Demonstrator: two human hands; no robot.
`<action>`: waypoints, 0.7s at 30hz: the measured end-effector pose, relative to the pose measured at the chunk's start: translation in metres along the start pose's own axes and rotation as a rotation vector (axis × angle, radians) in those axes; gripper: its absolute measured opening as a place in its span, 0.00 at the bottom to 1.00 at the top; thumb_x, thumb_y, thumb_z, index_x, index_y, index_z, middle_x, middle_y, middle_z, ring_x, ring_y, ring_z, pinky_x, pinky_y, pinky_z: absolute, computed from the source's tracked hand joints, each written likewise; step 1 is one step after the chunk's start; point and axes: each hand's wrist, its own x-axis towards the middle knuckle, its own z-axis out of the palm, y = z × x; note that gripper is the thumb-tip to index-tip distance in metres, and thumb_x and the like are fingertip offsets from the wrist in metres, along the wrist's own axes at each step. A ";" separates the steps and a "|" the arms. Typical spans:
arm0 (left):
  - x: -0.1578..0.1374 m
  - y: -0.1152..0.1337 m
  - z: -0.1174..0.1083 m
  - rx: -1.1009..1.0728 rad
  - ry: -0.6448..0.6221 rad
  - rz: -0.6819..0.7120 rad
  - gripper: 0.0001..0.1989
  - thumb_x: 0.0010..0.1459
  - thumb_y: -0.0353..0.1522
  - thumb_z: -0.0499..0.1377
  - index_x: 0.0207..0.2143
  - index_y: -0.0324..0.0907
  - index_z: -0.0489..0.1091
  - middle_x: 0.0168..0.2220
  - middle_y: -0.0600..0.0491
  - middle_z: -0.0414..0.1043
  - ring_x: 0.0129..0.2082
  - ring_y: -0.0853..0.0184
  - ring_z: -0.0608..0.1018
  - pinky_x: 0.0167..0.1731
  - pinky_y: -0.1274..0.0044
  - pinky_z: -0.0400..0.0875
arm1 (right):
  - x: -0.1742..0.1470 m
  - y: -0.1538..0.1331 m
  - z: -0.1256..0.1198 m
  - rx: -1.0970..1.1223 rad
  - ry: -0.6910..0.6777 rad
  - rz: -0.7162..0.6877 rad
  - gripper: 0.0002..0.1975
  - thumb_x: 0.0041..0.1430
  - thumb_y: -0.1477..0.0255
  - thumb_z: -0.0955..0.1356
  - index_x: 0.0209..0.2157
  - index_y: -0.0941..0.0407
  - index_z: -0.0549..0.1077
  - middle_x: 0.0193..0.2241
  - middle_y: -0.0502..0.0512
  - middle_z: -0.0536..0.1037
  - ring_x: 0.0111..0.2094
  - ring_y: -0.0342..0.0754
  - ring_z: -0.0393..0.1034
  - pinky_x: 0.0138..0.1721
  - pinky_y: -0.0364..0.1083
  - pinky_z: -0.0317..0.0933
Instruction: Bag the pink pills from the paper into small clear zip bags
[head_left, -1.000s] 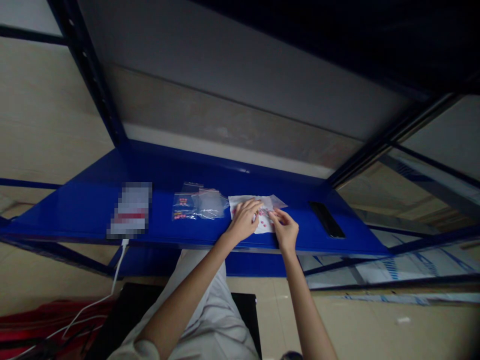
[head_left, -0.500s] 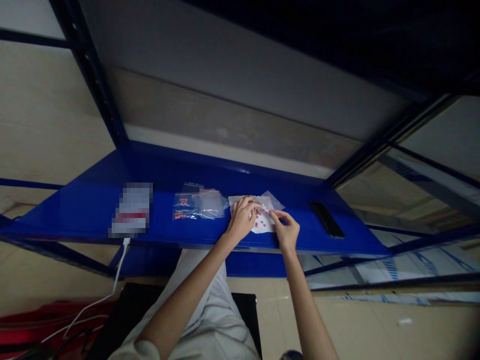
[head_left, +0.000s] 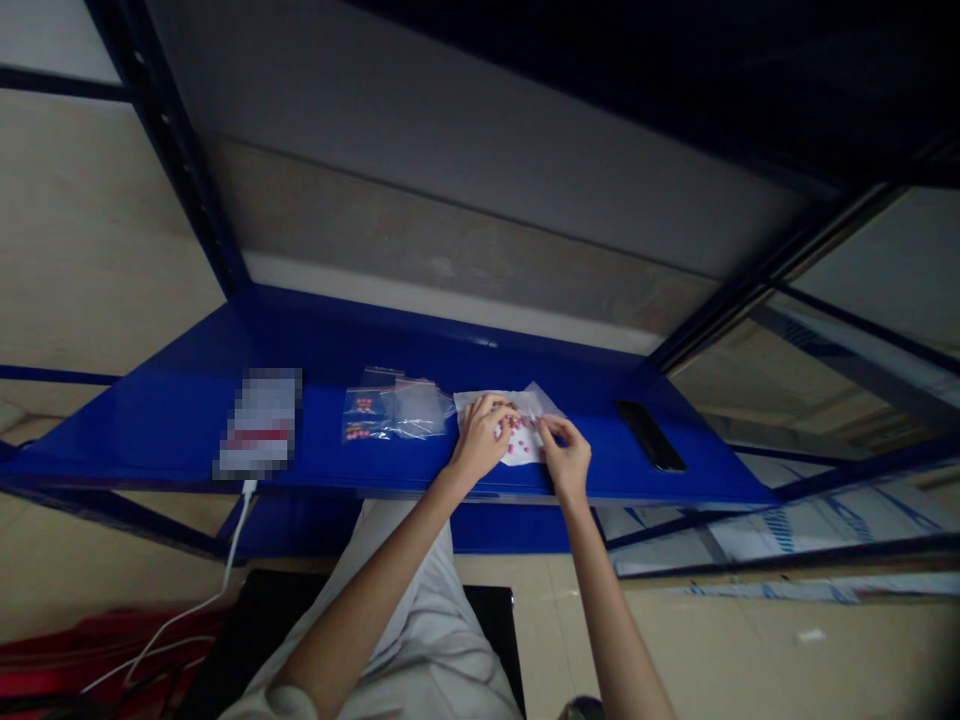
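Note:
A sheet of white paper [head_left: 523, 451] lies on the blue shelf with several small pink pieces [head_left: 523, 447] scattered over it. My left hand [head_left: 482, 432] rests across the paper's left part, fingers curled in among the pieces; what its fingertips grip, if anything, is too small to name. A small clear plastic bag [head_left: 541, 400] shows between the hands, over the paper's far right corner. Thumb and forefinger of my right hand [head_left: 566, 452] are pinched together at the near edge of this bag. The fingertips partly cover its edge.
To the left lie several clear zip bags [head_left: 421, 408], some with pink pieces inside. Farther left is a blurred-out phone-like object [head_left: 259, 425] with a white cable [head_left: 234, 545]. A black phone [head_left: 651, 435] lies on the right. Blue uprights [head_left: 176, 165] frame the shelf [head_left: 405, 335].
My right hand has shifted slightly left, closer to the left hand, with its fingers still pinched. The left hand stays nearly in place. The whole view has moved slightly.

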 end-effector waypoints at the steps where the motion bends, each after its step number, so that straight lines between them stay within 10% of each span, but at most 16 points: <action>1: 0.000 0.000 0.000 -0.004 0.003 0.002 0.12 0.52 0.23 0.52 0.35 0.44 0.70 0.41 0.53 0.67 0.44 0.65 0.68 0.45 0.71 0.60 | 0.000 0.001 0.000 0.008 -0.004 0.003 0.15 0.49 0.64 0.67 0.34 0.60 0.74 0.31 0.59 0.78 0.33 0.51 0.73 0.36 0.47 0.64; 21: 0.001 0.002 -0.002 -0.027 0.028 -0.019 0.12 0.53 0.22 0.50 0.33 0.44 0.71 0.38 0.53 0.68 0.42 0.65 0.69 0.45 0.71 0.61 | 0.001 0.006 0.002 0.152 0.038 0.078 0.17 0.44 0.62 0.70 0.32 0.61 0.74 0.32 0.61 0.79 0.33 0.52 0.73 0.28 0.46 0.68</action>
